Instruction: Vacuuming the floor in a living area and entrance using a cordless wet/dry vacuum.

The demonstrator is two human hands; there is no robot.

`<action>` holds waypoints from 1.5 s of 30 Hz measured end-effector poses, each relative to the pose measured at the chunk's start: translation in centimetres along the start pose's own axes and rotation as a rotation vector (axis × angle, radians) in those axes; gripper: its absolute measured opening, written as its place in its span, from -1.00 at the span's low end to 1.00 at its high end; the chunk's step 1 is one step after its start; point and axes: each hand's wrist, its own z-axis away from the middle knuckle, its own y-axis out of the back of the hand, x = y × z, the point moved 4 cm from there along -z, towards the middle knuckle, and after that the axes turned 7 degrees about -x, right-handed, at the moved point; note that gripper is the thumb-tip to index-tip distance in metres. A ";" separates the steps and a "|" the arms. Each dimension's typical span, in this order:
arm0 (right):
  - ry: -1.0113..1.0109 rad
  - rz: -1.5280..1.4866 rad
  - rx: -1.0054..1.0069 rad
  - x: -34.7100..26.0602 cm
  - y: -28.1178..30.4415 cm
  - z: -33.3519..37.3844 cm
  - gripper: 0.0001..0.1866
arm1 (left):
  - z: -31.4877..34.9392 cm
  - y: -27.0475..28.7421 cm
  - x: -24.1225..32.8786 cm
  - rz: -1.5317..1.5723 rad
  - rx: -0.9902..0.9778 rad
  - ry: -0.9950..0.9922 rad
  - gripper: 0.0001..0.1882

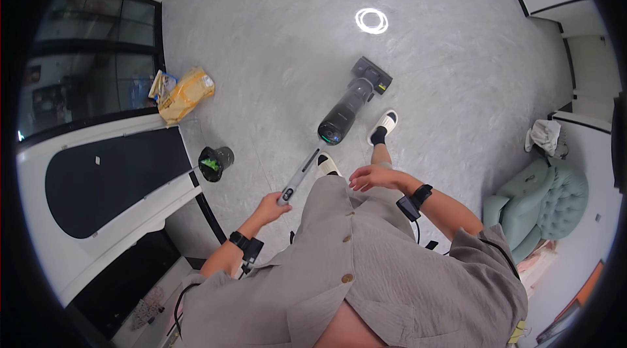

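- I see the right hand [373, 178] at one o'clock, fingers loosely bent, holding nothing;
- the left hand [271, 208], at ten, wraps the grey handle [302, 178] of an upright vacuum [346, 107];
- that vacuum's dark body [341, 118] extends toward twelve, beside a pale slipper [390, 120], its head [372, 76] on the floor [274, 54];
- a dark bin [224, 160] sits at ten; a yellow bag [187, 96] sits beyond it.
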 end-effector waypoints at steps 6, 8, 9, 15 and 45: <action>-0.129 0.024 -0.221 -0.9 -12.0 -4.8 -0.39 | 5.0 -4.7 -0.3 0.471 -0.205 -0.126 -0.66; -0.095 -0.003 -0.216 -1.1 -14.0 -4.3 -0.34 | 5.5 -6.6 1.8 0.632 -0.329 -0.290 -0.65; -0.139 -0.071 -0.171 -1.3 -14.6 -3.3 -0.33 | 5.4 -7.6 3.0 0.668 -0.398 -0.345 -0.62; -0.008 -0.318 0.165 -2.4 -16.1 4.8 -0.43 | 4.5 -8.8 14.4 0.684 -0.753 -0.656 -0.46; 0.104 0.078 0.706 -15.3 12.7 -1.1 -0.72 | 10.4 9.4 4.7 1.037 0.136 -0.460 -0.53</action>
